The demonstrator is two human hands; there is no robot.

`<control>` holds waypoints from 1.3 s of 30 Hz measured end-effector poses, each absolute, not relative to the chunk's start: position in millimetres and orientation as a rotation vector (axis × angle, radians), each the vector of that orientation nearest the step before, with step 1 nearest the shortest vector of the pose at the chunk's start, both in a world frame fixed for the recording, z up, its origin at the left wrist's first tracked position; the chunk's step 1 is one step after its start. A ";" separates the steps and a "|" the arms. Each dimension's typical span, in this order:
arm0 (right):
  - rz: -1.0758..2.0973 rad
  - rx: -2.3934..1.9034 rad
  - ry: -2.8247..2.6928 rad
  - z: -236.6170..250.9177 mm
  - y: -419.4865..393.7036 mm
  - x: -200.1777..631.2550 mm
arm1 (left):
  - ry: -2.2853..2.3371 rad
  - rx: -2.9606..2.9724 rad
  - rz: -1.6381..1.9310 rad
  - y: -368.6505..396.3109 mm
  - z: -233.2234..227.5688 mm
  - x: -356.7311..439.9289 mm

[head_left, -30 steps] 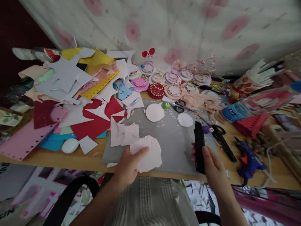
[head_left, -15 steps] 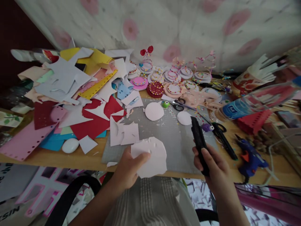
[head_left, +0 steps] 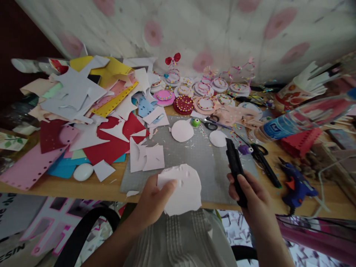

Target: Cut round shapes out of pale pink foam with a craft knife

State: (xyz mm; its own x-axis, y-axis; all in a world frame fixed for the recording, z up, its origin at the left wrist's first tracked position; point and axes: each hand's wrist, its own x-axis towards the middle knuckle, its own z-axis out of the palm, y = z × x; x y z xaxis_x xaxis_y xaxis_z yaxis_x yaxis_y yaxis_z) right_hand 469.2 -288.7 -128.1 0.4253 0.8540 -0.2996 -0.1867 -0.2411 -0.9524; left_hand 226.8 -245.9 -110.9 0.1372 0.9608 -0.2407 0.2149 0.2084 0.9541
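Note:
A roughly rounded white foam sheet (head_left: pixel 185 189), dented and with an uneven edge, is pinched between the thumb and fingers of my left hand (head_left: pixel 157 200). It is raised over the table's front edge, above my lap. My right hand (head_left: pixel 250 189) is wrapped around a long, slim black tool (head_left: pixel 235 167) that looks like a utility knife; no blade shows. Its tip points away from me over the right side of the grey cutting mat (head_left: pixel 208 174). Beyond, on the mat, lie a larger white disc (head_left: pixel 182 131) and a smaller white disc (head_left: pixel 217 138).
Foam scraps (head_left: pixel 72 89) pile up at the left. Several decorated round pieces (head_left: pixel 183 105) line the back. Scissors (head_left: pixel 210 124), a green-eyed bead (head_left: pixel 195 122), a plastic bottle (head_left: pixel 278 128), a blue glue gun (head_left: pixel 299 189) and a black-handled tool (head_left: pixel 265 167) lie around the mat.
My left hand has shifted the white foam sheet slightly right and toward me, tilting it a little. My right hand and the black tool stay nearly still.

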 end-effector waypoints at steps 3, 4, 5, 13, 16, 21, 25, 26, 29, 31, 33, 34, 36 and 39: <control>1.014 -1.571 -0.739 -131.2 -293.0 469.3 | 1.295 1.257 0.839 -243.1 -108.9 230.9; 0.954 -1.622 -0.790 -132.7 -295.4 469.1 | 1.295 1.319 0.876 -241.9 -110.3 232.6; 0.879 -1.680 -0.855 -134.4 -298.3 468.7 | 1.294 1.412 0.921 -240.9 -113.0 234.2; 0.300 -1.605 -1.836 -132.8 -317.6 458.4 | 1.185 2.158 1.060 -244.8 -145.2 238.0; 0.344 -1.543 -2.070 -128.0 -321.4 453.6 | 1.233 2.170 1.033 -247.4 -145.2 238.4; 0.174 -1.616 -2.124 -125.8 -325.3 448.5 | 1.252 2.214 1.070 -248.5 -144.7 239.2; 0.147 -1.659 -2.093 -126.4 -325.5 447.2 | 1.244 2.272 1.114 -249.3 -148.3 238.8; 0.154 -1.671 -2.082 -126.3 -325.8 446.6 | 1.236 2.285 1.115 -249.5 -149.3 238.7; 0.156 -1.701 -2.032 -125.2 -326.9 442.0 | 1.231 2.324 1.116 -250.1 -151.9 239.0; 0.167 -1.694 -2.007 -124.2 -326.6 437.5 | 1.269 2.340 1.116 -251.3 -152.9 239.9; 0.190 -1.703 -1.995 -124.0 -324.2 434.2 | 1.285 2.357 1.119 -253.8 -152.8 241.1; 0.195 -1.740 -1.981 -124.3 -322.5 433.8 | 1.259 2.377 1.116 -255.6 -152.5 241.7; 0.190 -1.862 -1.915 -125.2 -318.8 435.9 | 1.154 2.427 1.108 -259.4 -151.5 242.5; 0.238 -1.929 -1.800 -124.2 -317.3 443.1 | 1.162 2.378 1.121 -261.7 -150.6 241.8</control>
State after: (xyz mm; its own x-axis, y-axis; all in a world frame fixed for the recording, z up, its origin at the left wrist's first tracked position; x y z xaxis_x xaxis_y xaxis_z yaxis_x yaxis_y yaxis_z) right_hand 443.1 -317.3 -124.2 0.1165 0.9732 0.1984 0.8883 -0.0127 -0.4591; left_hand 241.8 -261.7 -150.6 0.3802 0.7601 0.5270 0.5543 -0.6433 0.5281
